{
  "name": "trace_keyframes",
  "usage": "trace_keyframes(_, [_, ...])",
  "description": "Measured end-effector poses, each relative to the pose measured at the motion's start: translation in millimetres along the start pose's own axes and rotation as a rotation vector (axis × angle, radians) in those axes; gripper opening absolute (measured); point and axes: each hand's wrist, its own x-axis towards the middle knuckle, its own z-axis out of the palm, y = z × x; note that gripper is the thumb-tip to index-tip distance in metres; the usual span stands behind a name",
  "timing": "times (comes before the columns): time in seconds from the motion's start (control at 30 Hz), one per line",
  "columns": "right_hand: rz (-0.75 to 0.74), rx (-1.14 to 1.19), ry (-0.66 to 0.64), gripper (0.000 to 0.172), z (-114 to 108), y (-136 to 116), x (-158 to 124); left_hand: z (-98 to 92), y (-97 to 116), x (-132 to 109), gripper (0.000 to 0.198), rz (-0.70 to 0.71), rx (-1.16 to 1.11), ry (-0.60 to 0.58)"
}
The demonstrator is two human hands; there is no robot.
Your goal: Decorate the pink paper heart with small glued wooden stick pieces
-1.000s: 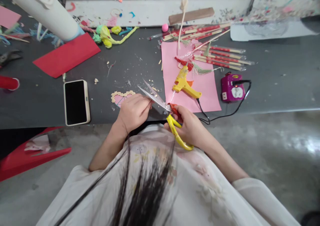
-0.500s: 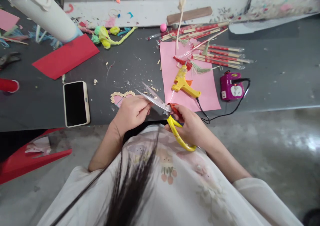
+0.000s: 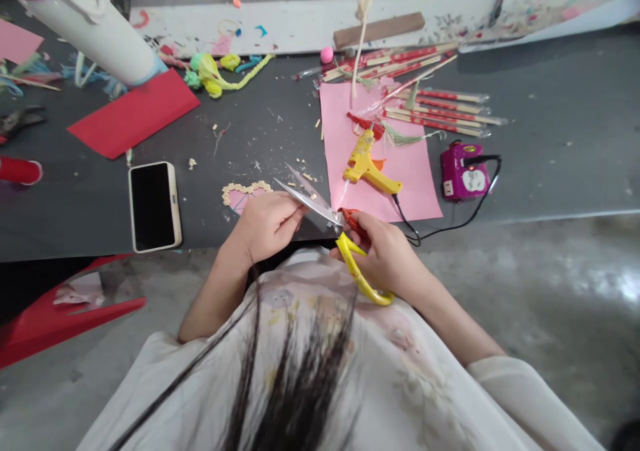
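Observation:
My right hand (image 3: 385, 254) grips a pair of scissors (image 3: 364, 278) by the yellow handle, blades apart and pointing up and left. A red-orange piece (image 3: 353, 221) shows by its thumb and fingers; I cannot tell what it is. My left hand (image 3: 270, 224) is closed in a pinch near the lower blade, at the table's front edge. What its fingers hold is hidden. Just behind that hand lies a pink heart-shaped piece (image 3: 245, 198) edged with small pale wooden bits, partly covered by the hand.
A yellow glue gun (image 3: 370, 164) lies on pink paper (image 3: 420, 198), its cord running to a purple power box (image 3: 465, 174). Wrapped chopsticks (image 3: 440, 114) lie behind. To the left are a phone (image 3: 154, 208), a red envelope (image 3: 135, 114) and a red spool (image 3: 20, 170). Wood scraps are scattered about.
The view has shifted very slightly. Both hands and the scissors keep nearly the same pose, with the blades still apart.

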Motion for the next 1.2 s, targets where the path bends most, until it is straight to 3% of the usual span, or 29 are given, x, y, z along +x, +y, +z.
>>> trace_keyframes(0.3, [0.044,-0.027,0.009,0.042,-1,-1,1,8.9,1,-7,0.024,-0.016,0.141,0.144])
trace_keyframes(0.47, [-0.005,-0.048,0.019,0.037,1,1,1,11.3,0,-9,0.027,0.103,0.2,0.189])
trace_keyframes(0.73, [-0.077,-0.01,-0.001,0.043,0,4,-2,3.9,-4,-6,0.037,0.066,-0.053,0.069])
trace_keyframes(1.2, [-0.029,-0.07,-0.027,0.04,-5,1,2,0.2,-7,-1,0.043,0.107,-0.044,0.025])
